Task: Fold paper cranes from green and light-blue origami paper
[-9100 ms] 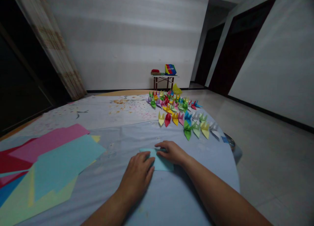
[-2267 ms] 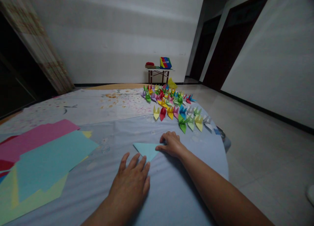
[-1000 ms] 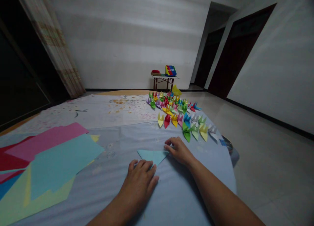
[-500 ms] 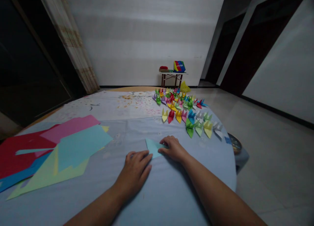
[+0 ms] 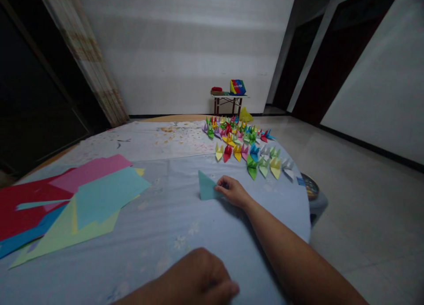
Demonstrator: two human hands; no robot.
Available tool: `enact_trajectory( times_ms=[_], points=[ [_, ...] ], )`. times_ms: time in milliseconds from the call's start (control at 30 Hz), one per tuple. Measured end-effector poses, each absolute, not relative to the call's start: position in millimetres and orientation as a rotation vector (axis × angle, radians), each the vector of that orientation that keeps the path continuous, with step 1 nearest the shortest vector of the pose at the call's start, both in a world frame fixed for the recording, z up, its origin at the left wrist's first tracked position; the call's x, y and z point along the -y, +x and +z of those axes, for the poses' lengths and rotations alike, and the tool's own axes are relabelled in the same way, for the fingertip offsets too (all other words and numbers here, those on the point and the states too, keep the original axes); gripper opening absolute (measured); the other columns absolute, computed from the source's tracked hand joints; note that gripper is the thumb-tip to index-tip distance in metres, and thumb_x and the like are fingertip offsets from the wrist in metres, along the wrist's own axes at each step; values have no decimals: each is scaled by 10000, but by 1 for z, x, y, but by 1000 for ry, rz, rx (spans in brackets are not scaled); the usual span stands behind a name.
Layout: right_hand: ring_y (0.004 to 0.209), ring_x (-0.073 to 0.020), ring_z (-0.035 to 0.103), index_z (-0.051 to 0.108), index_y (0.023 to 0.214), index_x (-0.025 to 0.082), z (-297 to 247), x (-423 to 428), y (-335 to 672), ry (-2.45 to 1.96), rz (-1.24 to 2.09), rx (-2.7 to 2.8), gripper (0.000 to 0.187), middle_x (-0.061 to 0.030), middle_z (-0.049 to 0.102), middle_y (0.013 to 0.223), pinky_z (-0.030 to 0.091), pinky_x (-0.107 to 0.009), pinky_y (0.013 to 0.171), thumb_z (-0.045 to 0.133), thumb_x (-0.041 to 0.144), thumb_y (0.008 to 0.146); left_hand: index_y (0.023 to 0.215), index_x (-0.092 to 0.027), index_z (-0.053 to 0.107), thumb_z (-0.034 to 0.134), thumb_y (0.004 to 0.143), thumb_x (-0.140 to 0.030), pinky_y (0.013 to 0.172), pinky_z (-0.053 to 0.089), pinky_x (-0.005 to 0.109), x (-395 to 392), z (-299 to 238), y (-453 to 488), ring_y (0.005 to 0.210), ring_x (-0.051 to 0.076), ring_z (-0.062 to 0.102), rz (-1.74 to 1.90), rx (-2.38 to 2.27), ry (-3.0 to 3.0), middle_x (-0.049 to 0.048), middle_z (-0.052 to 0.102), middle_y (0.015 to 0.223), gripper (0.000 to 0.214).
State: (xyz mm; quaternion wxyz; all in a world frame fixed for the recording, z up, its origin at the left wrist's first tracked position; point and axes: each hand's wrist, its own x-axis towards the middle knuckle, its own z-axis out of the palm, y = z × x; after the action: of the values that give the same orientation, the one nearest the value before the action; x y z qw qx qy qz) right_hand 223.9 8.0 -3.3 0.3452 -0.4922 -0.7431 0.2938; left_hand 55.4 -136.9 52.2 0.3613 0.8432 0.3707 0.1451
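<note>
My right hand (image 5: 232, 191) pinches the right corner of a small folded piece of light-blue paper (image 5: 206, 186) between thumb and fingers. The paper is tilted up from the tablecloth, with one pointed corner at the upper left. Close to the camera, at the bottom of the view, my left hand (image 5: 200, 276) is bent over and apart from the paper. Its back and thumb show, while most of its fingers are hidden beneath it. Beyond my right hand stand many folded paper cranes (image 5: 252, 167) in several colours, grouped on the right side of the table.
Large coloured sheets (image 5: 106, 197) lie overlapping at the left of the round table with its pale blue cloth (image 5: 142, 252). Past the right edge, a round container (image 5: 310, 188) rests on a stool. A small side table (image 5: 230, 96) with a colourful box stands by the wall.
My left hand has let go of the paper and drawn back toward the camera. The paper, flat before, is now raised in my right hand. The view has shifted slightly.
</note>
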Motion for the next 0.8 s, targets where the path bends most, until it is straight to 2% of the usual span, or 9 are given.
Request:
enact_trajectory(
  times_ms=[67, 133, 200, 333, 467, 567, 667, 800],
  points=[
    [590, -99, 446, 528, 738, 170, -5, -10, 224, -1258, 839, 1838, 171, 34, 522, 655, 362, -215, 565, 529, 339, 759, 664, -198, 666, 353, 869, -408, 629, 439, 223, 118, 61, 50, 600, 123, 602, 460, -1024, 2109, 0, 662, 620, 429],
    [579, -97, 440, 501, 727, 173, -6, -11, 223, -1232, 855, 1759, 180, 41, 496, 632, 368, -213, 559, 523, 349, 757, 622, -166, 634, 363, 858, -423, 607, 432, 234, 92, 62, 45, 604, 138, 588, 689, -1190, 1963, 14, 632, 600, 442],
    [584, -99, 443, 490, 720, 175, -5, -12, 221, -1216, 806, 1704, 176, 40, 483, 628, 370, -214, 558, 520, 344, 759, 671, -151, 622, 365, 848, -440, 592, 438, 244, 68, 55, 43, 600, 140, 580, 885, -1262, 1787, 22, 624, 642, 425],
    [609, -107, 475, 514, 751, 179, 8, -8, 210, -1205, 659, 1722, 123, 23, 521, 664, 380, -220, 568, 509, 300, 773, 1021, -132, 552, 449, 804, -455, 596, 483, 278, 38, 30, 46, 686, 155, 609, 1021, -1253, 1423, 77, 627, 889, 402],
    [751, -133, 534, 551, 786, 187, 18, -2, 193, -1108, 575, 1812, 82, -12, 582, 787, 415, -233, 641, 527, 261, 763, 1244, -148, 345, 530, 764, -473, 670, 516, 313, 31, 16, 48, 920, 215, 601, 1123, -1169, 1188, 163, 515, 1164, 608],
    [808, -135, 549, 565, 811, 189, 20, 0, 183, -1012, 617, 1868, 77, -22, 599, 847, 433, -238, 686, 541, 237, 756, 1286, -169, 274, 544, 766, -466, 741, 511, 339, 30, 14, 44, 1037, 247, 548, 1204, -1151, 1116, 187, 432, 1270, 656],
    [773, -127, 559, 580, 811, 180, 20, -2, 177, -990, 717, 1902, 93, -16, 610, 823, 441, -235, 672, 566, 251, 753, 1275, -185, 300, 558, 763, -453, 783, 501, 349, 25, 12, 36, 1074, 255, 525, 1260, -1124, 1081, 175, 416, 1290, 633],
    [718, -123, 558, 602, 808, 158, 21, -10, 173, -1010, 883, 1906, 152, -17, 623, 789, 446, -235, 644, 620, 279, 718, 1257, -211, 353, 630, 694, -459, 756, 512, 359, 18, 7, 30, 1069, 284, 528, 1311, -1179, 1012, 172, 438, 1270, 674]
  ],
)
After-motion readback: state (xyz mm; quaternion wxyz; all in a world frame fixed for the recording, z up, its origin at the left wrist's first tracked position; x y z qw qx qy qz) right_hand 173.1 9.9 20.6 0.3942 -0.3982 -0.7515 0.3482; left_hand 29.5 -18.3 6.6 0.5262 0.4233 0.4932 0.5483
